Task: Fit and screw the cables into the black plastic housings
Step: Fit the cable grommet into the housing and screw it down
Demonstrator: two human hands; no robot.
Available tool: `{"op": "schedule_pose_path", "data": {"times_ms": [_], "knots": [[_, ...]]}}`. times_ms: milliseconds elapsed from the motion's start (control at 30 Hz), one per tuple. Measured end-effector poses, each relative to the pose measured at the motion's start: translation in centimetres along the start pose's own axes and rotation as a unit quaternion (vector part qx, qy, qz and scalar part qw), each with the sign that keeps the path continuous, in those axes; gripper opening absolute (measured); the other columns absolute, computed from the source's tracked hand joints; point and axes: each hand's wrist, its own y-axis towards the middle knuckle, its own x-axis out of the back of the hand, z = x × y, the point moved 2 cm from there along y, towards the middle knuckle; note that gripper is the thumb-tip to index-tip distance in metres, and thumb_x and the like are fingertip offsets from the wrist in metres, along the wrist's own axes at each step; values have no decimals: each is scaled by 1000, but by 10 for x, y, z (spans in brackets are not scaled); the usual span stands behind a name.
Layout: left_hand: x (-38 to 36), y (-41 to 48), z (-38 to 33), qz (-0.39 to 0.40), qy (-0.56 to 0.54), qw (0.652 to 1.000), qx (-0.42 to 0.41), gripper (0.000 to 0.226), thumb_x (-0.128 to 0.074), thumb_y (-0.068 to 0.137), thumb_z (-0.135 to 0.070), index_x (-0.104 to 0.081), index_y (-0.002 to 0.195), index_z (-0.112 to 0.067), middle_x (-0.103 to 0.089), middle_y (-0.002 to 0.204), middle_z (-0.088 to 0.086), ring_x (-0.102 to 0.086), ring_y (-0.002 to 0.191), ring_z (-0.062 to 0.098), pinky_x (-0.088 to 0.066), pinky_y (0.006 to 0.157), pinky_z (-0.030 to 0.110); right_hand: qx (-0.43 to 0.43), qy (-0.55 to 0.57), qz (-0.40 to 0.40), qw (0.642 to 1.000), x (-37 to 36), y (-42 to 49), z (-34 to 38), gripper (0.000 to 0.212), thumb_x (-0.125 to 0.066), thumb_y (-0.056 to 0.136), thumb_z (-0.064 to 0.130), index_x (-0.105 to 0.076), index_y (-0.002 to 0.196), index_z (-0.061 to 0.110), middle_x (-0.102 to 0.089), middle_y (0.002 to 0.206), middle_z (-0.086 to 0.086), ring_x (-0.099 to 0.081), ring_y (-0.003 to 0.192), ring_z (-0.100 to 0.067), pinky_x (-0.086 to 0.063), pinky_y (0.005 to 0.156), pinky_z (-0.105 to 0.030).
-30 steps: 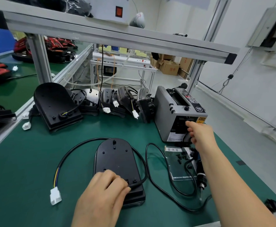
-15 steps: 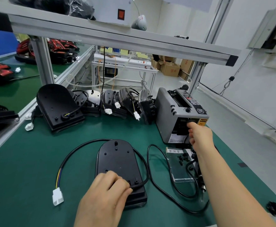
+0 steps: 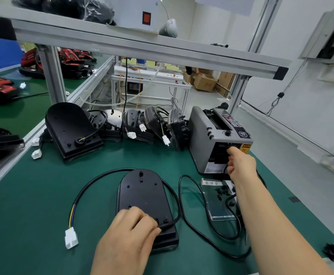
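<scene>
**Left hand** (image 3: 126, 233): fingers curled down over the near end of the black housing (image 3: 142, 193), fingertips pinning the cable (image 3: 94, 180) where it enters at the housing's 5 o'clock corner.

**Right hand** (image 3: 241, 163): arm stretched towards 2 o'clock, fingers bunched at the outlet of the grey tape dispenser (image 3: 205, 139). Whether they pinch a strip cannot be told.

**Work piece:** the housing lies flat on the green mat (image 3: 33, 195) directly before the person. Its cable loops round the 12 o'clock end and runs down to a white connector (image 3: 71, 238) at 8 o'clock.

**Likely faults:**
- Only the left hand seats the cable. If that grip slackens during the reach, the stiff loop probably springs the cable out of its entry.
- The right forearm crosses above the clear screw tray (image 3: 219, 197) and a second black cord (image 3: 193, 221) at 3 o'clock. A careless withdrawal could snag the cord or scatter the screws.
- Any strip pulled one-handed may fold on itself.

**Background:** further housings (image 3: 73, 128) stand in a row from 11 to 1 o'clock.
</scene>
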Motion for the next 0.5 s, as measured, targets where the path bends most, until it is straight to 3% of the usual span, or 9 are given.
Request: {"op": "schedule_pose_path", "data": {"times_ms": [133, 233, 333, 400, 500], "knots": [[3, 0, -1, 17, -5, 1000, 4, 18, -50, 84, -38, -58, 72, -27, -47, 80, -15, -55, 73, 10, -46, 41, 27, -8, 29, -24, 999, 1, -1, -1, 23, -61, 80, 9, -44, 67, 16, -36, 58, 0, -24, 46, -9, -18, 32, -14], [4, 0, -2, 33, -6, 999, 11, 20, -51, 83, -37, -61, 69, -25, -49, 77, -14, -55, 72, 11, -46, 40, 27, -9, 34, -4, 999, 8, -5, 0, 20, -63, 82, 9, -49, 69, 13, -41, 60, 1, -29, 47, -8, -20, 31, -15], [7, 3, -3, 57, -14, 998, 23, 21, -51, 80, -39, -62, 67, -26, -50, 75, -15, -51, 70, 6, -44, 39, 25, 15, -6, 111, 994, 12, -24, 1, 11, -65, 83, 10, -58, 75, 11, -48, 61, 1, -36, 48, -7, -25, 33, -15], [9, 5, -4, 72, -28, 996, 45, 20, -51, 79, -43, -60, 67, -30, -50, 73, -17, -46, 70, 1, -43, 43, 20, 52, -86, 219, 971, 9, -46, -2, 10, -65, 83, 12, -64, 73, 13, -50, 58, 2, -37, 48, -7, -28, 38, -16], [13, 10, 1, 79, -62, 991, 90, 16, -49, 85, -44, -59, 74, -37, -54, 76, -21, -49, 76, -2, -43, 62, 16, 88, -154, 336, 925, -1, -83, -10, 17, -64, 82, 9, -67, 69, 18, -52, 57, 4, -39, 51, -6, -31, 46, -16]]}}
